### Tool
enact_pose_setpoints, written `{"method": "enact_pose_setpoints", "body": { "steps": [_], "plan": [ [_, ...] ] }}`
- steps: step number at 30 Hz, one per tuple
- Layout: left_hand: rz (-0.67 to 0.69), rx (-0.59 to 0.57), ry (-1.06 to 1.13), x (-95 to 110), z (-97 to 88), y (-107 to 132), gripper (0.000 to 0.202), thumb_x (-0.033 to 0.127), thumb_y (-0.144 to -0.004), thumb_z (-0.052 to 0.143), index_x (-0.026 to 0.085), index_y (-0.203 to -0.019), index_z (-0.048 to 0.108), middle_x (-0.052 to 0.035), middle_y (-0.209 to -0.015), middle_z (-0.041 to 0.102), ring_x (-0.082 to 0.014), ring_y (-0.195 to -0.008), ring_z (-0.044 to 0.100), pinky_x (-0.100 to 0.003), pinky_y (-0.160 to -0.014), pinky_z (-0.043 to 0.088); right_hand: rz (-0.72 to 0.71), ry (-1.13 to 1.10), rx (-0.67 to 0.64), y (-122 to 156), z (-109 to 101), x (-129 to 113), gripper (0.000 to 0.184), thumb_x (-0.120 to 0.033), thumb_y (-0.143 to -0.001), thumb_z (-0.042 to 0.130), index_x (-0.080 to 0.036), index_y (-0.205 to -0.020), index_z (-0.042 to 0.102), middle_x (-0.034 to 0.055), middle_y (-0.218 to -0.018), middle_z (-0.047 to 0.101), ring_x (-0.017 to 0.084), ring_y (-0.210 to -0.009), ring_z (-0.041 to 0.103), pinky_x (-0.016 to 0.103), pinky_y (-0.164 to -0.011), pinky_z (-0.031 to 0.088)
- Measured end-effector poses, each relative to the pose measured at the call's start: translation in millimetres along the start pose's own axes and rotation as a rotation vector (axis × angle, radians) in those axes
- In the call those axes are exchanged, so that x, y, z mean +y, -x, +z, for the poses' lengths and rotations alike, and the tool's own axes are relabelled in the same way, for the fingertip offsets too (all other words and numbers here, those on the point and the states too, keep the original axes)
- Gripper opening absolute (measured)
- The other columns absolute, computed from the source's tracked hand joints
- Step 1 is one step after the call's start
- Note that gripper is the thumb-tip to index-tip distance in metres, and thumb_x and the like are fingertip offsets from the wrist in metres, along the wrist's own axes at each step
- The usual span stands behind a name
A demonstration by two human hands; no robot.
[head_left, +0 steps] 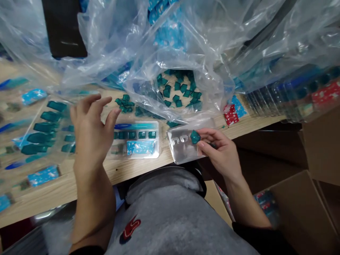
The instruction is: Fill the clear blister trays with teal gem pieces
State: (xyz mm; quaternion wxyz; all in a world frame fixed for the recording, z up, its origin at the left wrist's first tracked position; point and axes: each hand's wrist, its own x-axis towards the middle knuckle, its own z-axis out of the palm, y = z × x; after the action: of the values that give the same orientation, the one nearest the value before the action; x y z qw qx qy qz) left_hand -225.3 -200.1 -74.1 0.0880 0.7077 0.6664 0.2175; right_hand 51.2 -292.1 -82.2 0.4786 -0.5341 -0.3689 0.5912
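Observation:
My right hand [216, 145] pinches a teal plastic gem [195, 136] between thumb and fingertips, over a clear plastic tray [183, 156] with moulded hollows. My left hand [91, 124] is raised above the table, fingers apart, with nothing in it. Just right of it lies a filled clear tray [138, 154] holding a blue pen-like stick [132, 126], a row of teal square pieces [142, 135] and a blue patterned packet [140, 147]. A small pile of teal gems [124, 103] sits beyond my left fingers.
A clear plastic bag [212, 81] spills many teal gems [183, 87] onto the wooden table [138, 171]. More filled trays [45, 127] lie at left; stacked trays [287, 92] stand at right. Red packets [231, 114] lie near them. An open cardboard box [297, 202] is below right.

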Motion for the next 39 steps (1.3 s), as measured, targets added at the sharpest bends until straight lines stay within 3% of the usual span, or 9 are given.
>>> {"method": "enact_pose_setpoints", "body": {
  "steps": [6, 12, 18, 20, 23, 26, 29, 33, 39],
  "plan": [
    [-0.099, -0.008, -0.008, -3, -3.7, 4, 0.026, 0.042, -0.088, 0.066, 0.020, -0.075, 0.061, -0.0145, -0.121, 0.067, -0.0391, -0.124, 0.054, -0.059, -0.105, 0.035, -0.354, 0.743, -0.202, -7, -6, 2, 0.019, -0.020, -0.092, 0.060, -0.018, -0.110, 0.067, 0.0064, -0.099, 0.072, 0.016, -0.085, 0.067, 0.030, -0.077, 0.055],
    [0.024, -0.020, 0.088, -1, -1.2, 6, 0.018, 0.035, -0.093, 0.059, 0.020, -0.099, 0.066, -0.0142, -0.125, 0.061, -0.0350, -0.126, 0.051, -0.055, -0.105, 0.033, -0.375, 1.167, -0.502, -18, 16, -6, 0.022, -0.018, -0.100, 0.044, -0.016, -0.108, 0.065, 0.0109, -0.108, 0.067, 0.019, -0.091, 0.066, 0.030, -0.075, 0.053],
    [0.082, 0.029, 0.107, -5, 2.6, 14, 0.013, 0.034, -0.092, 0.062, 0.024, -0.098, 0.068, -0.0096, -0.118, 0.066, -0.0313, -0.117, 0.055, -0.050, -0.101, 0.036, -0.418, 1.459, -0.487, -22, 30, -4, 0.020, -0.014, -0.098, 0.048, -0.011, -0.093, 0.067, 0.0131, -0.096, 0.067, 0.019, -0.076, 0.062, 0.029, -0.060, 0.045],
    [0.104, 0.046, 0.083, -3, 0.7, 16, 0.015, 0.035, -0.092, 0.062, 0.023, -0.099, 0.069, -0.0106, -0.117, 0.068, -0.0310, -0.115, 0.058, -0.050, -0.099, 0.039, -0.366, 1.356, -0.428, -22, 28, -3, 0.019, -0.020, -0.098, 0.051, -0.012, -0.094, 0.068, 0.0131, -0.097, 0.066, 0.020, -0.079, 0.062, 0.030, -0.063, 0.047],
    [0.172, 0.090, 0.065, 5, -3.8, 21, 0.015, 0.032, -0.091, 0.063, 0.019, -0.092, 0.069, -0.0132, -0.112, 0.071, -0.0309, -0.110, 0.063, -0.048, -0.095, 0.042, -0.221, 0.878, -0.320, -20, 18, -6, 0.022, -0.029, -0.097, 0.053, -0.017, -0.112, 0.064, 0.0101, -0.103, 0.065, 0.021, -0.092, 0.063, 0.035, -0.077, 0.053],
    [0.256, 0.112, 0.121, 24, -8.5, 33, 0.010, 0.021, -0.092, 0.060, 0.017, -0.098, 0.068, -0.0107, -0.109, 0.072, -0.0244, -0.106, 0.065, -0.040, -0.094, 0.045, -0.036, 0.268, -0.352, -11, 9, -10, 0.032, -0.023, -0.094, 0.053, -0.023, -0.126, 0.055, 0.0066, -0.115, 0.064, 0.018, -0.104, 0.064, 0.036, -0.088, 0.055],
    [0.315, 0.004, 0.283, 51, -12.6, 48, 0.022, 0.012, -0.092, 0.057, 0.019, -0.113, 0.064, -0.0049, -0.110, 0.070, -0.0168, -0.106, 0.064, -0.031, -0.094, 0.047, 0.080, -0.116, -0.413, 1, 10, -15, 0.033, -0.017, -0.094, 0.053, -0.025, -0.126, 0.054, 0.0046, -0.122, 0.064, 0.014, -0.110, 0.064, 0.034, -0.096, 0.055],
    [0.405, -0.218, 0.482, 80, -15.1, 61, 0.024, 0.010, -0.092, 0.059, 0.022, -0.111, 0.063, -0.0005, -0.111, 0.068, -0.0140, -0.107, 0.063, -0.028, -0.094, 0.047, 0.054, -0.278, -0.377, 10, 19, -22, 0.034, -0.012, -0.091, 0.060, -0.027, -0.122, 0.054, 0.0014, -0.122, 0.067, 0.010, -0.117, 0.063, 0.030, -0.104, 0.051],
    [0.407, -0.292, 0.511, 89, -9.7, 59, 0.027, 0.015, -0.092, 0.060, 0.026, -0.117, 0.060, -0.0021, -0.115, 0.065, -0.0163, -0.110, 0.059, -0.030, -0.095, 0.047, -0.010, -0.169, -0.195, 8, 12, -19, 0.019, -0.016, -0.081, 0.075, -0.023, -0.097, 0.066, 0.0009, -0.110, 0.071, 0.012, -0.102, 0.070, 0.026, -0.092, 0.057]
  ]
}}
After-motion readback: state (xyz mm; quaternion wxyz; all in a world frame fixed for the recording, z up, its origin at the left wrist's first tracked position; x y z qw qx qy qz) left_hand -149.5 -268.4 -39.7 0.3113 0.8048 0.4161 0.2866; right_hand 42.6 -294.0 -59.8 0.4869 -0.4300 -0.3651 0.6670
